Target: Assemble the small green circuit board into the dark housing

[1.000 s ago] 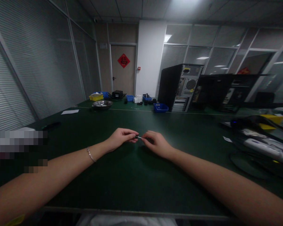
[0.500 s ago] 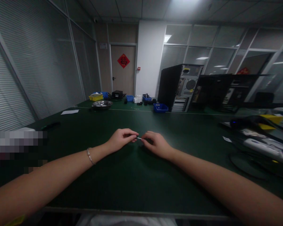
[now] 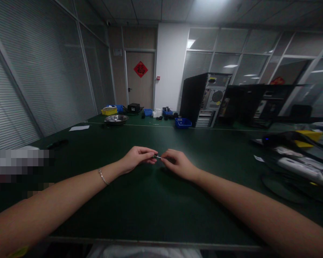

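Observation:
Just above the green table, my two hands meet fingertip to fingertip around a thin, light-coloured rod. My left hand is closed in a pinch on a small dark piece at the rod's left end; its kind is too small to make out. My right hand pinches the rod's right end between thumb and fingers. A narrow gap with the bare rod lies between the two sets of fingertips. A silver bracelet circles my left wrist.
The green table stretches ahead. A metal bowl, a blue bin and a black computer tower stand at the back. On the right lie cables and a white device; on the left, a white sheet.
My left fingers have shifted slightly, and more of the dark piece and rod shows between the fingertips. My right hand stays nearly in place.

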Action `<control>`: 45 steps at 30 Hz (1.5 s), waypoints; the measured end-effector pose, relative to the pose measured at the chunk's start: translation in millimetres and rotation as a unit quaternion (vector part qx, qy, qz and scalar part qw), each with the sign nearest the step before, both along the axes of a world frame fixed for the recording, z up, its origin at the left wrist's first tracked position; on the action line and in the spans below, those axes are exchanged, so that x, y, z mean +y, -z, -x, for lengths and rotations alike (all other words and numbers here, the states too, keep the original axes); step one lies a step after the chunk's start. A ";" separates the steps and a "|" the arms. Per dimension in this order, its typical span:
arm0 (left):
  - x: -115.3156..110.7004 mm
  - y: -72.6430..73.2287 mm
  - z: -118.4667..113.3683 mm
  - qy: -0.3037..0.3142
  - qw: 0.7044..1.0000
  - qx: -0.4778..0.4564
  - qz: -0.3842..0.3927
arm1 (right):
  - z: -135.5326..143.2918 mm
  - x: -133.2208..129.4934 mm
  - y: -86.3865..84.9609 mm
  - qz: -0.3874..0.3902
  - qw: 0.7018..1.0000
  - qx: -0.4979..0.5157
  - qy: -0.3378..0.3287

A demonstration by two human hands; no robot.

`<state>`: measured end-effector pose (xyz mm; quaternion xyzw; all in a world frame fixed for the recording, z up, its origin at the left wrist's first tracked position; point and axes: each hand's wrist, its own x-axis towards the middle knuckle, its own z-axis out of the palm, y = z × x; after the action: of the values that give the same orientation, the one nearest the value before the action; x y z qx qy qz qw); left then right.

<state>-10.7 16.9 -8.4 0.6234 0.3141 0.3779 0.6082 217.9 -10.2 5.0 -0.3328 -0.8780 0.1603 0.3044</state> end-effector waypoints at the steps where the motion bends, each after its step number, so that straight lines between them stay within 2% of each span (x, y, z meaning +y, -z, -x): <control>1: -0.4 -0.8 0.1 0.001 1.000 -0.001 0.004 | -0.3 0.3 0.2 0.002 1.000 0.002 -0.003; 10: -1.6 -2.4 0.4 0.006 1.000 -0.007 0.026 | -1.5 -1.5 -3.8 0.035 0.999 0.006 -0.012; 16: -0.4 -0.4 0.5 0.028 0.999 -0.013 0.035 | 0.2 -1.3 -2.2 0.028 0.999 0.014 -0.032; 25: -2.7 -2.5 -1.2 0.015 0.999 -0.011 0.026 | 0.8 -0.6 -0.6 0.010 1.000 0.027 -0.012; 29: -4.2 -6.5 -2.4 -0.002 1.000 0.015 -0.010 | 0.3 2.2 1.3 0.005 0.999 0.037 0.003; 35: -4.2 -13.6 -0.3 -0.031 0.990 0.105 -0.085 | 0.2 2.2 1.6 0.007 0.999 0.033 -0.002; 41: -5.4 -16.5 3.2 0.034 0.972 0.166 -0.160 | 0.1 1.7 0.3 0.002 0.999 0.033 -0.009; 45: -5.4 -16.0 3.0 0.080 0.950 0.225 -0.200 | 0.1 1.1 -1.3 0.005 0.999 0.030 -0.011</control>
<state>-13.7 11.5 7.7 0.8240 0.3104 0.2331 0.4128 217.8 -9.1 6.3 -0.3201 -0.8712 0.1779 0.3270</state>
